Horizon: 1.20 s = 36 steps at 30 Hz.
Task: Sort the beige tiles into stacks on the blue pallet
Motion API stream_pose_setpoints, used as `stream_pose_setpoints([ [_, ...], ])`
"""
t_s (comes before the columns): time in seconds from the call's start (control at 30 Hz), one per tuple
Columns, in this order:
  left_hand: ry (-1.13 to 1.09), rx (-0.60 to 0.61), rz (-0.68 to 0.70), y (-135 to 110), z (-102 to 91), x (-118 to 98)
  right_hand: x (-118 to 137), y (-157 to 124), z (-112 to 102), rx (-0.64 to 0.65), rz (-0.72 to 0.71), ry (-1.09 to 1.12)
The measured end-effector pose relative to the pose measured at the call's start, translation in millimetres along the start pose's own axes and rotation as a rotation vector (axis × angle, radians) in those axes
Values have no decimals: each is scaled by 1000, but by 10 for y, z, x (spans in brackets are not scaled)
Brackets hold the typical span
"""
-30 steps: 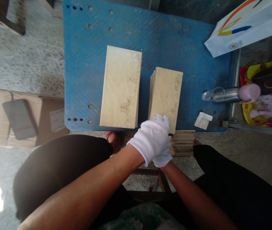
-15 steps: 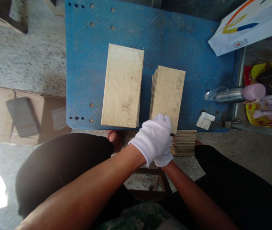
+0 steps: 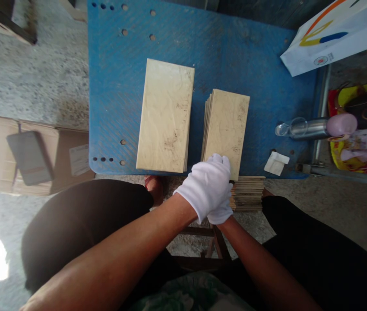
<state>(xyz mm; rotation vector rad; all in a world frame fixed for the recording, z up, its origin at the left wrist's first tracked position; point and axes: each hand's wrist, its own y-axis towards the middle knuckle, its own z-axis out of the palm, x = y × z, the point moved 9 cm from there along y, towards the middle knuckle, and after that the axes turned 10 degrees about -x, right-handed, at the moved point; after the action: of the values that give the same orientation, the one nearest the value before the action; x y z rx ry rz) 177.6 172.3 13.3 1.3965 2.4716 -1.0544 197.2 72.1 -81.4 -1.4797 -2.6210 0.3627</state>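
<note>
A white cotton glove covers my left hand (image 3: 207, 183), which lies over the near left corner of a smaller stack of thin wooden boards (image 3: 225, 129). Its fingers are bent and pressed together on the top board; the thumb is out of sight. Beneath it, at the stack's near edge, is my right hand (image 3: 221, 212), also gloved. The left hand covers most of it, and its fingers do not show. A larger stack of pale boards (image 3: 166, 116) rests to the left, apart from both hands. More thin boards (image 3: 248, 194) are piled below the table edge, just right of my hands.
The stacks lie on a blue table (image 3: 115, 86) with holes. On the right are a steel flask (image 3: 309, 128) with a pink top, a folded paper (image 3: 276, 163) and a white bag (image 3: 335, 43). A cardboard box (image 3: 67, 147) bearing a grey phone-like slab (image 3: 30, 156) stands left.
Almost nothing differs. Both hands stay at the near end of the smaller stack, and the boards keep their places; the view shifts very slightly.
</note>
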Motion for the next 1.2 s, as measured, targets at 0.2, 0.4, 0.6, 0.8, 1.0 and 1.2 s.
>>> stream_pose_setpoints([
  [0.2, 29, -1, 14, -28, -1, -13, 11, -15, 12, -8, -37, 15],
  [0.4, 9, 64, -4, -22, -3, -16, 46, -1, -16, -21, -51, 26],
  [0.6, -9, 48, 6, -13, -14, -21, 67, -4, -35, -20, -54, 43],
  [0.8, 3, 25, 10, 2, 17, -10, 54, 2, -43, -27, -36, 32],
  [1.0, 0, 71, 2, -15, -1, -14, 55, 1, -13, -7, -56, 43],
  [1.2, -1, 133, -52, -22, -50, -33, 65, -7, 27, -6, -83, 24],
])
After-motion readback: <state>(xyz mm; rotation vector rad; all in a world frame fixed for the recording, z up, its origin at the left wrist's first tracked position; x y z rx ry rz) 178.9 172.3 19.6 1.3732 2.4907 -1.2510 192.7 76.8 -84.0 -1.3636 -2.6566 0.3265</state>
